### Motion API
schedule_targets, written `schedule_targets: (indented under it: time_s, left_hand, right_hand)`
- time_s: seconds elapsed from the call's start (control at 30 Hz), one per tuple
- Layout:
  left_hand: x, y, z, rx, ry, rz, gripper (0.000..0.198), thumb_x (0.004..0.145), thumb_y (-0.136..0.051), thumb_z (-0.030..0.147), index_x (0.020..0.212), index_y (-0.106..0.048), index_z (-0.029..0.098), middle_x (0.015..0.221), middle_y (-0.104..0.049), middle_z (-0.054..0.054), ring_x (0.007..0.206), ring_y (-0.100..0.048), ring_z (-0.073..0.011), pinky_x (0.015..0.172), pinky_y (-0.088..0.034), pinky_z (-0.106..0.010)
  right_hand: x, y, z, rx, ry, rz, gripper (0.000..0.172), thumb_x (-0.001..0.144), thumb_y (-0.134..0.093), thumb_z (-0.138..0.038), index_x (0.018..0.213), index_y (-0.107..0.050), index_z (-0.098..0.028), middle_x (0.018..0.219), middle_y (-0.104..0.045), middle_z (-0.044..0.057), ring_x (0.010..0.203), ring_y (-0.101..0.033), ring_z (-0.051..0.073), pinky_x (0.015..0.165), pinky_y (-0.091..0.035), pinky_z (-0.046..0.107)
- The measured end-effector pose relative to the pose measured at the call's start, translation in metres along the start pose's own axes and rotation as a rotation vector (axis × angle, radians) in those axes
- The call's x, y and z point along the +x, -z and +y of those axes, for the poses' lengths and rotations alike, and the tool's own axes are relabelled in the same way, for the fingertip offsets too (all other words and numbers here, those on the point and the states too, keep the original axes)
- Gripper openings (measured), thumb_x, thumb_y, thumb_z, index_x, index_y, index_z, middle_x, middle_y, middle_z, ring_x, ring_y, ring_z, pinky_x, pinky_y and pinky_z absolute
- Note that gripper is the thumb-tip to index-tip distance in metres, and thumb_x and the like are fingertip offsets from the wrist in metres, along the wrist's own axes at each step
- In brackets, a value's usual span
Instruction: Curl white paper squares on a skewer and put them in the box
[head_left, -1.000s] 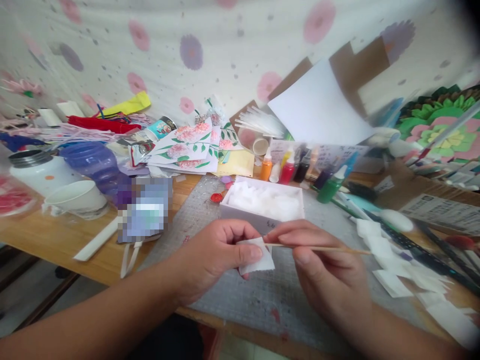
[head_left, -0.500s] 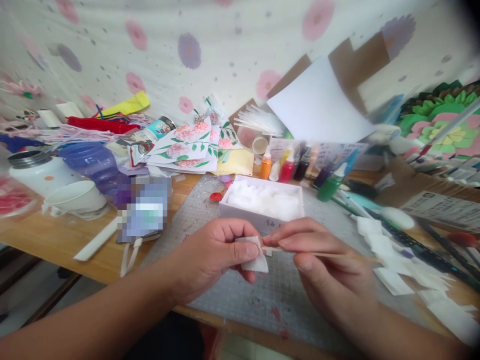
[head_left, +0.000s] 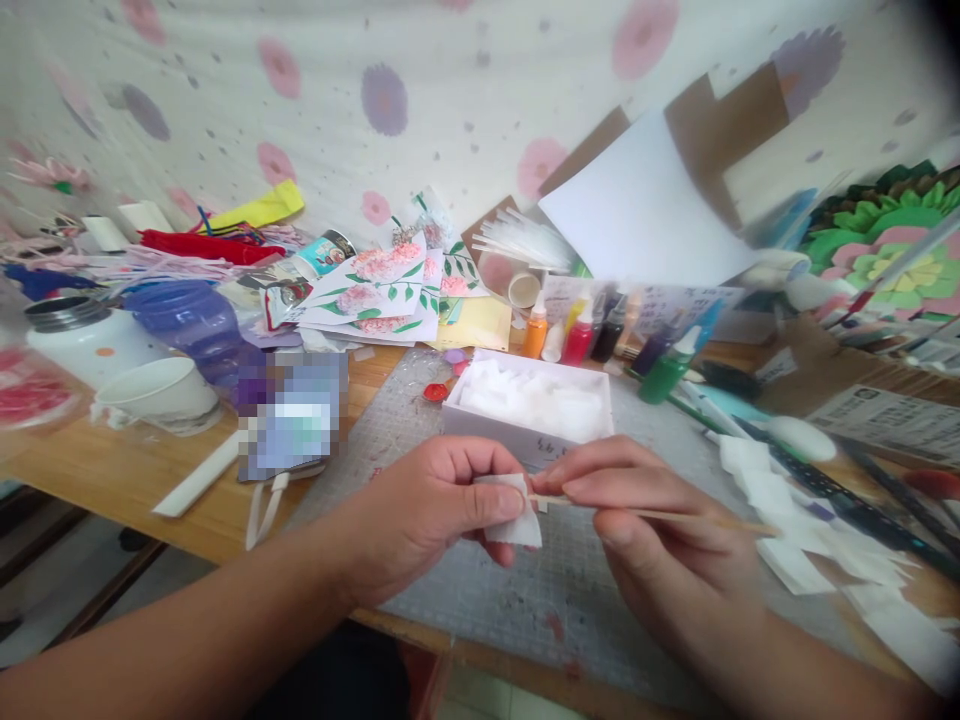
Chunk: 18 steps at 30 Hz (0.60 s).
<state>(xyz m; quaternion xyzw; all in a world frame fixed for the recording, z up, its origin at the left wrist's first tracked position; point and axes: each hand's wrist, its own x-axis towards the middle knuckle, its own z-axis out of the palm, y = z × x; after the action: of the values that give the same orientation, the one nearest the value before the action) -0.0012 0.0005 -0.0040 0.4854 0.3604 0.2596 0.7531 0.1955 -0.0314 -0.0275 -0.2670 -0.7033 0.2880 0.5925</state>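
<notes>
Thin wooden stick [head_left: 697,518] now slopes lower toward its right end than a second ago; right hand [head_left: 667,540] slightly lower with it, and the small white paper piece [head_left: 517,525] shows narrower, its free part hanging down more. Everything else holds place, bar a slight camera drift. Paper is held up over the grey cutting mat [head_left: 495,610], toward the front edge of the wooden counter [head_left: 112,480], just this side of the open white box [head_left: 517,440] with its fluffy white filling [head_left: 532,395]. Risks, as judged: paper looks thin, so a hard push of the stick might pierce or tear it, or drag it out of the pinch. Stick is long and lightly held; a roll between the fingers would swing its tip off the paper. Low sweep of the right hand could also disturb the loose white strips [head_left: 795,565] near the counter's right side. Grip, left hand [head_left: 450,500]: closed, thumb flat on the paper, fingers behind it, no gap seen. Grip, right hand: closed lightly round the stick, fingertips stretched along it almost to the left fingers. Whether the stick's tip touches the paper, cannot tell; the fingers crowd that spot.
</notes>
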Motion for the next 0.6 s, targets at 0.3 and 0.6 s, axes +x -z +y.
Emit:
schedule_targets:
  time_s: [0.3, 0.6]
  left_hand:
    - [0.0003, -0.0012, 0.002, 0.006, 0.008, 0.001, 0.013, 0.077, -0.07, 0.027, 0.075, -0.066, 0.015, 0.066, -0.063, 0.001, 0.061, -0.058, -0.0116, 0.06, -0.045, -0.024]
    - [0.0008, -0.0012, -0.0002, -0.002, 0.005, 0.029, 0.018, 0.074, -0.074, 0.03, 0.076, -0.066, 0.014, 0.065, -0.061, 0.001, 0.059, -0.057, -0.0116, 0.057, -0.046, -0.024]
  right_hand:
    - [0.0002, 0.0004, -0.0016, -0.02, -0.003, -0.002, 0.02, 0.094, -0.058, -0.024, 0.107, -0.072, -0.031, 0.093, -0.075, 0.003, 0.092, -0.068, 0.018, 0.079, -0.058, 0.033]
    - [0.0028, -0.0001, -0.003, -0.048, 0.012, 0.012, 0.019, 0.094, -0.058, -0.023, 0.105, -0.073, -0.03, 0.091, -0.075, 0.004, 0.09, -0.069, 0.018, 0.077, -0.059, 0.033]
